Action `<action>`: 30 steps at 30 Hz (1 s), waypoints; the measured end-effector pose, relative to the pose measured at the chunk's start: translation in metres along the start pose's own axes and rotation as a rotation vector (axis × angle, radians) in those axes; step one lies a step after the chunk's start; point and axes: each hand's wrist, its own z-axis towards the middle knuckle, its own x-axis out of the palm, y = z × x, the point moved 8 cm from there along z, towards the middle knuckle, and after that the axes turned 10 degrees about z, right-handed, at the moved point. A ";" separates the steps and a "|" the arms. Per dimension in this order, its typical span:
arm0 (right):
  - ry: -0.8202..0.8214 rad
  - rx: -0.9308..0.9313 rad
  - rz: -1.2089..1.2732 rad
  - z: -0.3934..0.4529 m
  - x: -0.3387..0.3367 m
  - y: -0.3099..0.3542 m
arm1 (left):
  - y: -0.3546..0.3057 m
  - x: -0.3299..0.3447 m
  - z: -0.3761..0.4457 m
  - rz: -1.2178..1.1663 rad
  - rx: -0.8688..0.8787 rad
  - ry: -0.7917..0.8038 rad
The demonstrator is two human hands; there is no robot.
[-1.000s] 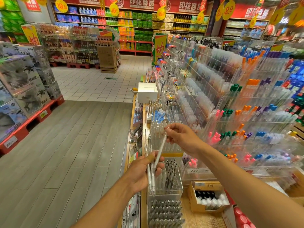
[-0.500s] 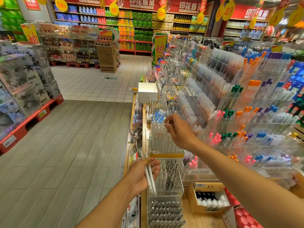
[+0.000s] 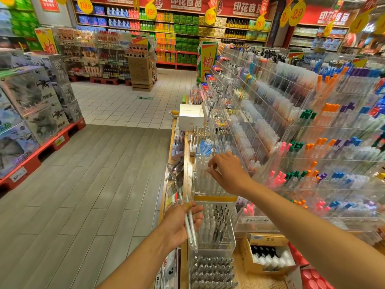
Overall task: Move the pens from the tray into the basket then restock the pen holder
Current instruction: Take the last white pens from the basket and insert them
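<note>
Head view looks down a shop aisle, with both bare arms reaching in from the bottom of the frame toward a wooden table (image 3: 245, 274) that carries clear acrylic pen displays. At lower centre the left hand (image 3: 179, 224) curls its fingers round two white pens (image 3: 190, 226), which slant from upper left to lower right across the palm, their lower ends hanging just in front of a clear box of dark-clipped pens (image 3: 218, 224). Above it, near the middle of the frame, the right hand (image 3: 227, 174) hovers over the clear pen holder (image 3: 206, 180), a tall box packed with upright pale pens. Its thumb and forefinger are drawn close together over the pen tops; whether they pinch a pen cannot be told, as the spot is blurred. Below the dark-clipped box stands another clear box of grey-capped pens (image 3: 212, 272). To the lower right lies an open yellow carton (image 3: 268, 255) holding black and white bottles. Tiered racks of coloured pens (image 3: 312, 147) fill the right side, and grey floor planks (image 3: 93, 184) fill the left.
</note>
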 end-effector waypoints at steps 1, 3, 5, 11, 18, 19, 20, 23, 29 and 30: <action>0.003 0.007 -0.008 0.000 0.000 -0.001 | -0.001 0.000 0.000 0.006 0.002 0.002; 0.011 0.010 -0.024 -0.001 0.000 -0.001 | -0.002 0.000 0.000 0.031 0.006 0.005; 0.008 0.004 -0.046 -0.001 0.000 0.000 | -0.002 0.001 0.000 0.059 0.012 0.004; -0.046 0.012 -0.091 -0.005 -0.008 0.005 | -0.004 0.007 -0.002 0.102 0.044 0.063; 0.072 0.276 0.555 -0.035 0.002 0.003 | -0.013 0.011 -0.004 0.116 0.174 0.137; 0.116 0.334 0.595 -0.039 0.009 0.001 | -0.012 0.013 -0.004 0.132 0.179 0.149; 0.152 0.378 0.623 -0.042 0.015 0.001 | -0.011 0.015 -0.004 0.147 0.182 0.161; 0.203 0.397 0.660 -0.047 0.025 0.006 | -0.010 0.024 -0.005 0.214 0.194 0.195; 0.181 0.420 0.754 -0.052 0.032 0.009 | -0.010 0.030 -0.010 0.287 0.209 0.213; 0.188 0.425 0.758 -0.052 0.033 0.010 | -0.011 0.030 -0.010 0.287 0.210 0.211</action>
